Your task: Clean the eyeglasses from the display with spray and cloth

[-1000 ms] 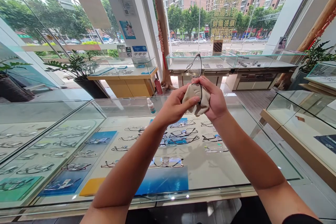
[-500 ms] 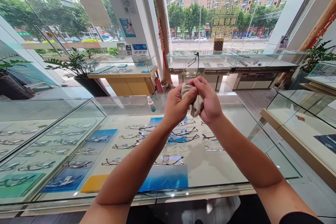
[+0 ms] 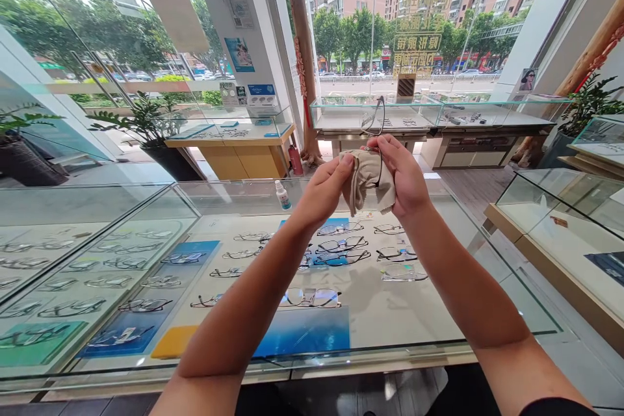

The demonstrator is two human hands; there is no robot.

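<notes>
Head view, just right of centre: the left hand (image 3: 324, 192) pinches a crumpled beige fabric cloth (image 3: 363, 177); the right hand (image 3: 408, 177) grasps it with thin dark-rimmed eyeglasses (image 3: 383, 118). A loose fingertip hold could drop them onto the clear glass showcase (image 3: 390, 325); twisting might bend them.

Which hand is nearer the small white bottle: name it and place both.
Left. The left hand is just right of the small white bottle; the right hand is farther off, right of the cloth.
</notes>
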